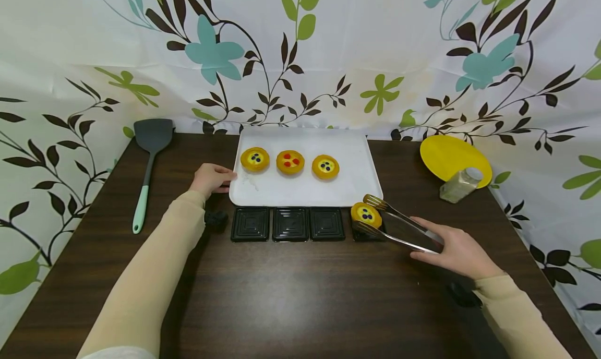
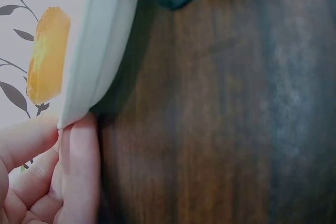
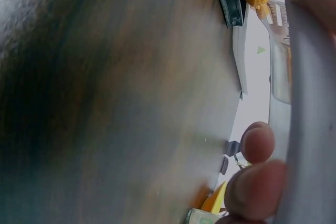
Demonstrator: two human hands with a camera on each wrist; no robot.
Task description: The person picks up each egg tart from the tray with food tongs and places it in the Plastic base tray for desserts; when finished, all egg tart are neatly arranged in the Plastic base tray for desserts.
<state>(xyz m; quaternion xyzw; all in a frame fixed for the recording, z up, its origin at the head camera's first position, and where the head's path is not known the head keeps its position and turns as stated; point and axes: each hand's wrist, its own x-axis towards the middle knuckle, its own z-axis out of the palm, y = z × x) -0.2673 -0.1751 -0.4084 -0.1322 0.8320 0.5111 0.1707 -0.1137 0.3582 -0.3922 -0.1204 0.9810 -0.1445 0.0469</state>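
My left hand [image 1: 212, 180] pinches the left edge of a white tray [image 1: 300, 196] between thumb and fingers; the left wrist view shows the thumb over the rim. On the tray sit three egg tarts: one with dark berries [image 1: 255, 159], one with red pieces [image 1: 290, 162], another with dark berries [image 1: 325, 167]. My right hand [image 1: 462, 250] grips metal tongs [image 1: 413, 224], whose arms are spread around a fourth tart [image 1: 366, 215]. That tart sits at the rightmost small black square dish [image 1: 363, 236], just off the tray's front right corner.
Three more black square dishes [image 1: 250, 224] line up along the tray's front edge. A spatula [image 1: 152, 160] with a mint handle lies at the left. At the right are a yellow plate [image 1: 451, 153] and a glass shaker [image 1: 460, 186]. A patterned curtain [image 1: 347, 51] hangs behind the table.
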